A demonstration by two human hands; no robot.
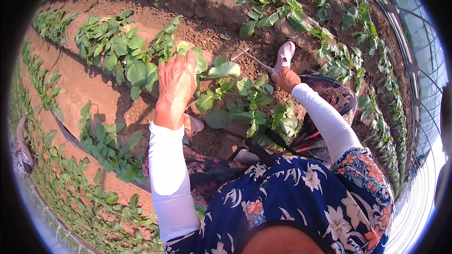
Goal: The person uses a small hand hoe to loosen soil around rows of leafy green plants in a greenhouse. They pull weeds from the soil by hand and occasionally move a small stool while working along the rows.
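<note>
My left hand [177, 86] reaches palm down over a row of leafy green plants [136, 72]. Its fingertips are among the leaves, and whether they pinch any is hidden beneath the hand. A broad leaf [224, 70] spreads just right of it. In my right hand [287, 78] is the thin handle of a small hand hoe [257, 61]. The hoe's flat blade [239, 53] lies close to the loose brown soil, ahead and to the left of that hand; contact with the ground cannot be made out. More low plants [252, 111] grow between my two arms.
My pink shoes [285, 53] stand on the soil on either side of the plant row. Further crop rows run along both sides, with bare earth [109, 93] between. A dark strip [67, 132] edges one bed at left. Greenhouse film and framing [418, 49] curve along the right.
</note>
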